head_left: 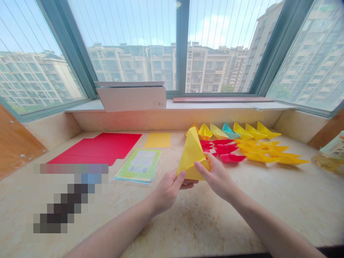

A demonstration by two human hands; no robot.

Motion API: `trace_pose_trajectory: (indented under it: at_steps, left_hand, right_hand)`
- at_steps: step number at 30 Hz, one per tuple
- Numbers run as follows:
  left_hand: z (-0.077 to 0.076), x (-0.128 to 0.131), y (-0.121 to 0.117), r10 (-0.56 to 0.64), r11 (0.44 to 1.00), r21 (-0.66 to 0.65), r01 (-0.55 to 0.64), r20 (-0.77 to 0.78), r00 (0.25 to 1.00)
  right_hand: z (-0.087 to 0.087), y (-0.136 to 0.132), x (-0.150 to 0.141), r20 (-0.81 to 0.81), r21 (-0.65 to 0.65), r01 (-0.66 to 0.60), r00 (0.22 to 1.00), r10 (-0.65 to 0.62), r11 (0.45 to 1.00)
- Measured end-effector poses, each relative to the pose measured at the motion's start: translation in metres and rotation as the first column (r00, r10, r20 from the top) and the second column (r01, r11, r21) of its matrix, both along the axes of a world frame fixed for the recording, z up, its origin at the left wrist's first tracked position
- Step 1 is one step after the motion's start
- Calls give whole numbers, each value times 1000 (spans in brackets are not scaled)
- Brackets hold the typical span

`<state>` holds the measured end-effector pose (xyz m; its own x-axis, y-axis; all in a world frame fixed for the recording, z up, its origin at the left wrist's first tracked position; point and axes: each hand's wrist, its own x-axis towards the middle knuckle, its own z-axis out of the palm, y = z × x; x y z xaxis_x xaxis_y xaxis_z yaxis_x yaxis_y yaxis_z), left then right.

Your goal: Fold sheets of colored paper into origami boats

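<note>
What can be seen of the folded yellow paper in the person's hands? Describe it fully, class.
The folded yellow paper looks like thin, matt sheet, roughly triangular, with its narrow tip uppermost and its base broader. A folded edge crosses its lower right part. It is raised above the stone-look countertop, in front of some red paper boats. The left hand grips its lower left corner; the right hand holds its lower right side, covering part of it.

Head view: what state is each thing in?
Held yellow paper: folded, peaked, in left hand and right hand
Red sheets: flat, overlapping
Yellow square: flat, unfolded
Green packet: lying flat
White box: lid slightly raised
Turquoise boat: folded
Red boats: folded
Yellow boats: folded
Bottle: partly out of frame
</note>
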<state>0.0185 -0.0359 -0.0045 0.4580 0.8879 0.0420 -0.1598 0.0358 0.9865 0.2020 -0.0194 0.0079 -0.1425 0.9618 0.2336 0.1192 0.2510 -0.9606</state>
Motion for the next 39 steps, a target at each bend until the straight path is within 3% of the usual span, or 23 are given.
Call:
trace_pose_trajectory:
  at_steps: [7, 14, 17, 22, 27, 29, 33, 39]
  left_hand:
    - [2, 0, -2, -39, 999, 16, 40, -25, 999]
    - [4, -3, -2, -46, 998, 29, 48, -56, 997]
    - [3, -1, 0, -1, 1000, 11, 2, -60, 998]
    - [4, -2, 1, 31, 997, 69, -25, -78, 996]
    - [3, -2, 2, 51, 995, 88, -42, -96, 994]
    - [2, -2, 2, 42, 997, 76, -35, -97, 994]
    - [2, -3, 1, -9, 997, 74, 16, -93, 996]
    - [6, -9, -2, -162, 967, 170, 189, -157, 974]
  right_hand:
    - [6, -3, 2, -213, -114, -125, 972, 99, 986]
    - [7, -5, 5, -193, -111, -244, 956, 220, 964]
    - [5, -6, 3, -164, -60, -229, 962, 217, 972]
    - [0, -5, -1, -204, -42, -109, 974, 98, 993]
    - [1, -5, 2, 3, 61, 84, 996, -85, 995]
    - [2, -5, 4, 7, 61, 48, 999, -48, 997]
    - [4, -3, 6, -133, -12, -81, 988, 79, 997]
    - [2, 1, 12, -181, -23, -106, 978, 100, 994]
